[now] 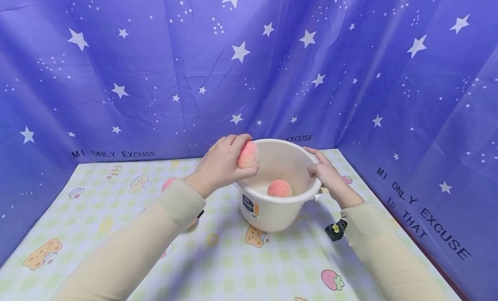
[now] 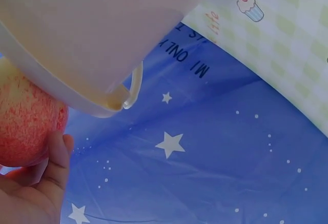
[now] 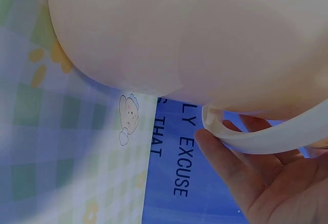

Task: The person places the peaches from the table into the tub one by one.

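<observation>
In the head view my left hand (image 1: 223, 162) holds a pink-and-cream peach (image 1: 248, 154) at the left rim of a white bucket (image 1: 268, 214). The left wrist view shows the same peach (image 2: 25, 116) beside the bucket's rim, with my fingers behind it. Inside the bucket lies another peach (image 1: 279, 188). My right hand (image 1: 328, 173) grips the bucket's right rim, near where the handle joins. From the right wrist, the white handle (image 3: 277, 137) crosses in front of the right fingers.
Behind my left wrist, a pink round thing (image 1: 169, 183) shows partly on the checked tablecloth (image 1: 128, 214). An orange-toned shape (image 1: 192, 224) below that wrist is mostly hidden. A blue starry curtain (image 1: 175, 67) stands behind and along both sides of the table.
</observation>
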{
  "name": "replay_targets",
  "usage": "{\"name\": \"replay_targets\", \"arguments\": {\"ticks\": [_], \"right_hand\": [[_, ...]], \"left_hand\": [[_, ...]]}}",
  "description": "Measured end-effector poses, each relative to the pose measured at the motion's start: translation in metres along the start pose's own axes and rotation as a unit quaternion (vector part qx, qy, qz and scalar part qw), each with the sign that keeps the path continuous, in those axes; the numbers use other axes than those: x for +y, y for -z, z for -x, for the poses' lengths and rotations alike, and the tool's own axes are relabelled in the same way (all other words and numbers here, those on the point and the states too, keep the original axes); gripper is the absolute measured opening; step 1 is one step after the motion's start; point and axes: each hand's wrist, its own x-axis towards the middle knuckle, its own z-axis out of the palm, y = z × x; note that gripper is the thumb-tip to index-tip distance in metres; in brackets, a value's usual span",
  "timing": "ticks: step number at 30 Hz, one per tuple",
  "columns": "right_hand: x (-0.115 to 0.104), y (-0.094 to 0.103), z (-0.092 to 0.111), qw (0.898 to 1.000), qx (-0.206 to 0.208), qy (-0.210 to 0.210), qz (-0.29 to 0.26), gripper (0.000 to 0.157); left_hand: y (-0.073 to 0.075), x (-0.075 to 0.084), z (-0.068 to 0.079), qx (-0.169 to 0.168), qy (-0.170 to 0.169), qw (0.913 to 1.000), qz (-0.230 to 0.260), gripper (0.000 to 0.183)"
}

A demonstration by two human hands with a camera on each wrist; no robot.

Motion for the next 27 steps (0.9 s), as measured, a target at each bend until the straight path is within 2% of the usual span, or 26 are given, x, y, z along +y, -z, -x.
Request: {"name": "replay_targets", "arguments": {"ticks": [27], "right_hand": [[0.001,0.0,0.0,1.0,0.001,0.005,0.0,0.091]], "left_hand": [[-0.017,0.016,-0.015,-0.055,-0.005,0.9984,0.007,0.067]]}}
